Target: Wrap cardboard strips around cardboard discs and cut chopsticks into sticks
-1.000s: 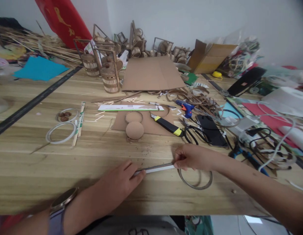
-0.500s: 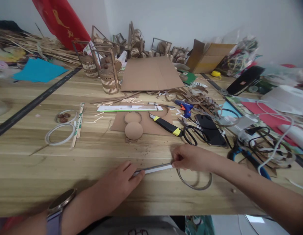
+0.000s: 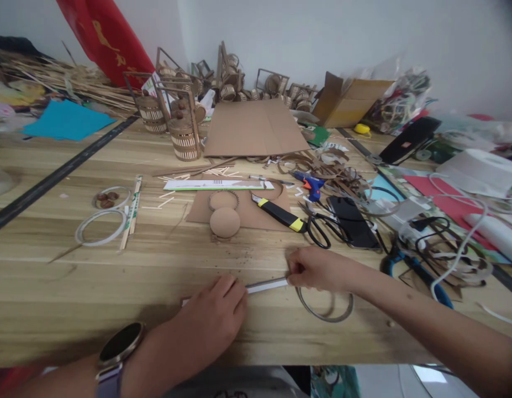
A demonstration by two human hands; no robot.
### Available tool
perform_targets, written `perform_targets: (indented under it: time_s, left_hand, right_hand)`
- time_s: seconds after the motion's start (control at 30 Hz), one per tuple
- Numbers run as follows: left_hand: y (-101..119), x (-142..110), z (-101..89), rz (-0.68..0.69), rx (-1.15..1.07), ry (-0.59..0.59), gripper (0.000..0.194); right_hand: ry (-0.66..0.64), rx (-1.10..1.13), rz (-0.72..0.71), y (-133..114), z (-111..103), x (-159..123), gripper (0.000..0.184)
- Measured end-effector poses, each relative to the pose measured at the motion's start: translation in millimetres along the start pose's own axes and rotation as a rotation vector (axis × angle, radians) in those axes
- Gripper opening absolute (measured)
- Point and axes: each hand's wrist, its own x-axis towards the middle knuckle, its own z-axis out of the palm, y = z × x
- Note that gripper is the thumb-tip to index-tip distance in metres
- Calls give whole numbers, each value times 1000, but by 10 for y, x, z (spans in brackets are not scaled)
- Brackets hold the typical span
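A thin grey-and-white strip (image 3: 267,285) lies on the wooden table (image 3: 152,320) near its front edge. My left hand (image 3: 217,310) presses down over the strip, fingers together, and hides much of its left part. The other end of the white stretch is pinched between the thumb and fingers of my right hand (image 3: 312,269). From beneath that hand a grey loop (image 3: 331,319) curves out to the right, seemingly the same strip coiled. Beyond the hands a round cardboard disc (image 3: 225,222) sits by a ring (image 3: 223,199), with dark crumbs scattered on the wood below.
A yellow-black utility knife (image 3: 280,214), scissors (image 3: 320,229), a phone (image 3: 352,221) and a blue glue gun (image 3: 311,185) lie ahead. Rolls of tape (image 3: 101,227) are at left, blue-handled pliers (image 3: 423,279) at right. Small slatted buckets (image 3: 184,141) stand behind, near a cardboard sheet (image 3: 256,127).
My left hand has turned and now lies further over the strip, so less of the white part shows. My right hand keeps its pinch, and the view has shifted slightly.
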Motion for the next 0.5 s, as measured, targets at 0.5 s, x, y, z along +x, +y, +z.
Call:
perform_targets:
  time_s: [0.5]
  left_hand:
    - [186,641,171,90,-85,139,18]
  right_hand:
    - [-72,184,-36,81,-9,-6,26]
